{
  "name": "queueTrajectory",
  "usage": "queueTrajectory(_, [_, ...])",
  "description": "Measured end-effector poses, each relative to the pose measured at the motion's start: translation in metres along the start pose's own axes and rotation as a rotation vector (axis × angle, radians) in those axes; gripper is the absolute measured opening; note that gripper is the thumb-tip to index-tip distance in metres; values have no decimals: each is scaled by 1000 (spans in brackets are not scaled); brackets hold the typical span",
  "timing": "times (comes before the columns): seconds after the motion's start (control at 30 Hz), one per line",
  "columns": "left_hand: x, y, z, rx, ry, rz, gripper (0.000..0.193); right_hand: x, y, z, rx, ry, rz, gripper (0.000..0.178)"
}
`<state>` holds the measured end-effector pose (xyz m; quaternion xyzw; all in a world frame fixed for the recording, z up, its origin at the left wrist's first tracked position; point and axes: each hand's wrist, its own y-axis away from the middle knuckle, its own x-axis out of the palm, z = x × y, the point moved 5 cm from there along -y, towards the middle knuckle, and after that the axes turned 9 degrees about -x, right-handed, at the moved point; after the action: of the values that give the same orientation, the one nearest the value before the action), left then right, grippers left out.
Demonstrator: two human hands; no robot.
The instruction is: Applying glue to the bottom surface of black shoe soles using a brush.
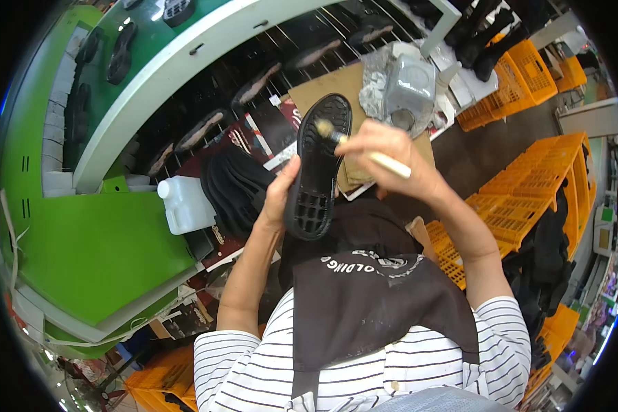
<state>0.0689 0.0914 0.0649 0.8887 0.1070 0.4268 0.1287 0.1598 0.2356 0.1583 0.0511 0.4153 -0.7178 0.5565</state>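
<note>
A black shoe sole (316,184) is held up in front of me, its ribbed, gridded inner side facing me. My left hand (279,196) grips its left edge near the lower half. In my right hand (384,159) is a brush (393,165) with a pale handle. Its bristles are over the upper part of the sole; whether they touch it I cannot tell. A stack of black soles (233,182) lies left of my left hand, beside a white plastic jug (185,204). Beyond my right hand stands a clear plastic container (410,84).
Metal rods of a rack (309,58) bear several black soles at the far side. A green machine (96,247) with a pale curved frame fills the left. Orange crates (529,199) line the right, some with black items. Brown cardboard (333,81) lies under the work.
</note>
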Motion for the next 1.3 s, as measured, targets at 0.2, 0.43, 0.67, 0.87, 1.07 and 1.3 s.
queueTrajectory(0.2, [-15, -19, 2, 95, 156, 66, 58, 16, 2, 32, 13, -259, 238, 18])
queueTrajectory(0.43, [21, -42, -23, 258, 98, -10, 61, -57, 30, 4, 124, -295, -326, 13])
queueTrajectory(0.67, [63, -123, -222, 661, -12, 159, 56, -86, 69, -18, 232, -510, -696, 15])
queueTrajectory(0.87, [-62, -171, -387, 653, -234, -843, 49, -80, 71, -20, 290, -364, -608, 16])
queueTrajectory(1.07, [-24, -82, -278, 1327, -868, -696, 28, -61, 101, -43, 494, -301, -621, 18])
queueTrajectory(1.3, [-57, -16, -63, 291, -1781, -236, 46, -44, 96, -65, 539, -390, -542, 21])
